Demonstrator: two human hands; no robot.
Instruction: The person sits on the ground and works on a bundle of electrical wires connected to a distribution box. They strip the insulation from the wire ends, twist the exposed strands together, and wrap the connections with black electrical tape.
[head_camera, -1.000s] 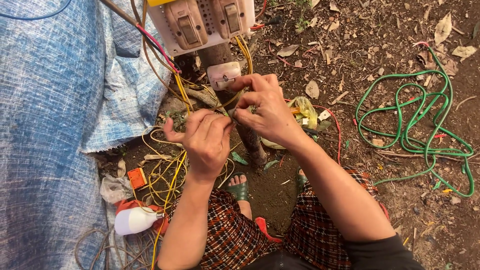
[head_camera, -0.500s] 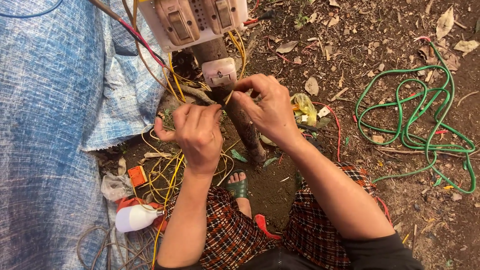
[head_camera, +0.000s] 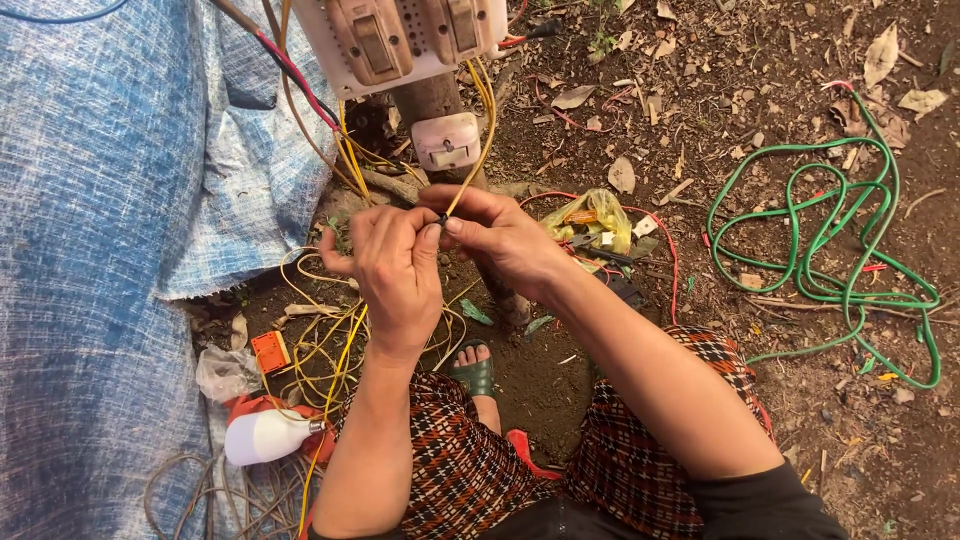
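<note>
— what have you got hold of there?

— a thin yellow wire (head_camera: 470, 170). my left hand (head_camera: 395, 265) and my right hand (head_camera: 500, 235) meet fingertip to fingertip, both pinching its lower end just below the small white socket (head_camera: 446, 140) on the wooden post (head_camera: 430, 100). the wire runs up from my fingers past that socket toward the white switch board (head_camera: 400, 35).

— what could go wrong?

— i'd say the wire could slip, since the pinch is only at the very tips. the loose yellow wires (head_camera: 330, 340) sag beside my left wrist, so a tug might snag them. whether any of it is live i cannot tell.

— count things for me.

— two hands, one wire pinched. two brown switches showing on the board, one socket under it. one white bulb (head_camera: 262, 436) by my knee, one small orange box (head_camera: 270, 352) just above it, one green cable (head_camera: 840, 240) coiled well apart on the dirt, one foot in a green sandal (head_camera: 474, 372).
</note>
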